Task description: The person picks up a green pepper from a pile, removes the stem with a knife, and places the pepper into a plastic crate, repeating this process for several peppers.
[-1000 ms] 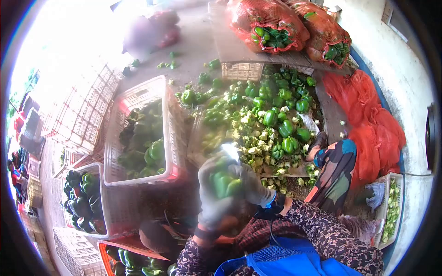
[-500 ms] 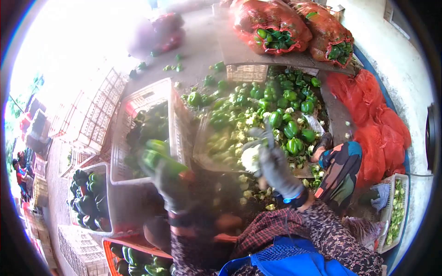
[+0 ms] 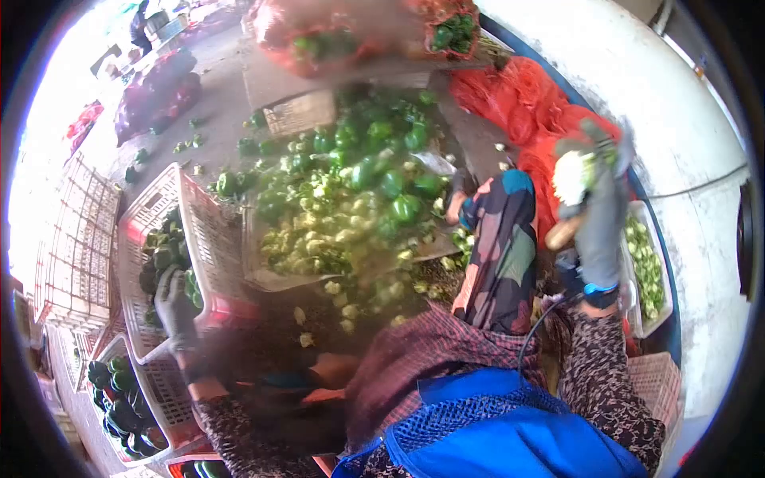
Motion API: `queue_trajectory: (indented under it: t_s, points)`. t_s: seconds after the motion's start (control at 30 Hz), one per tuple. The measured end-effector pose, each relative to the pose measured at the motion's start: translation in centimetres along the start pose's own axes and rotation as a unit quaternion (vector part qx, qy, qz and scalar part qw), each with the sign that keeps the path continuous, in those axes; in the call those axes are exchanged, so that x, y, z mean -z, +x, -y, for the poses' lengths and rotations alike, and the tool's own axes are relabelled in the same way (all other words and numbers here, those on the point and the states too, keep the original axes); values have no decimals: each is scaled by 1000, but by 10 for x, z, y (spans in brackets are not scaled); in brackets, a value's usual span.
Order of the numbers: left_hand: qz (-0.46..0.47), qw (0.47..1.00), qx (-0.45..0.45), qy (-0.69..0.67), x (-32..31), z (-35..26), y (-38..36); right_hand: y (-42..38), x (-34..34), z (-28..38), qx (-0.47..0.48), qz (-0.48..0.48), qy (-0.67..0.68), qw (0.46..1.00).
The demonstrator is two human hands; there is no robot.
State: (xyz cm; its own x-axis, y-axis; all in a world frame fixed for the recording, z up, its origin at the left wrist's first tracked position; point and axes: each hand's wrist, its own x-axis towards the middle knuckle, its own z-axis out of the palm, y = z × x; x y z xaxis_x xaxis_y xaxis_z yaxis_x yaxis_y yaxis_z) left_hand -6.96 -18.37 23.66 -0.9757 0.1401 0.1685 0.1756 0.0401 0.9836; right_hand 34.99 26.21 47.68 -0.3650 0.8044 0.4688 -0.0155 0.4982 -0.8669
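My left hand (image 3: 174, 307), in a grey glove, reaches over the near end of a pale plastic crate (image 3: 215, 239). Its fingers are stretched out on the green bell peppers (image 3: 166, 248) inside. Off to the right, my right hand (image 3: 599, 227), gloved too, is raised and closed around a whitish pepper core (image 3: 570, 177) with green at its side. A tan, rounded piece (image 3: 564, 233) sticks out below the core; I cannot tell whether it is a tool handle or a thumb. Red mesh bags (image 3: 526, 103) lie behind this hand.
Pepper cores (image 3: 319, 239) and whole peppers (image 3: 406, 207) are heaped on the floor ahead. A crate of cores (image 3: 644, 263) stands by the wall at right. Another crate of peppers (image 3: 123, 406) is at lower left. Full mesh sacks (image 3: 307, 36) lie at the back.
My left hand has moved left from in front of the crate into it and no longer holds the green pepper. My right hand has swung right with the core. The view has turned right.
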Motion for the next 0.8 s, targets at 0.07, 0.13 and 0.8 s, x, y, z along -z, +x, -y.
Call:
queue_trajectory:
  t_s: [0.07,0.13,0.8]
  points:
    - [60,981,-146,113,2,-42,-3,11,45,8,11,-47,-48,998]
    - [59,998,-9,-33,10,-107,-7,31,73,17,109,-31,-68,991]
    - [475,813,91,325,-290,-57,111,216,-243,-317,-140,526,-164,823]
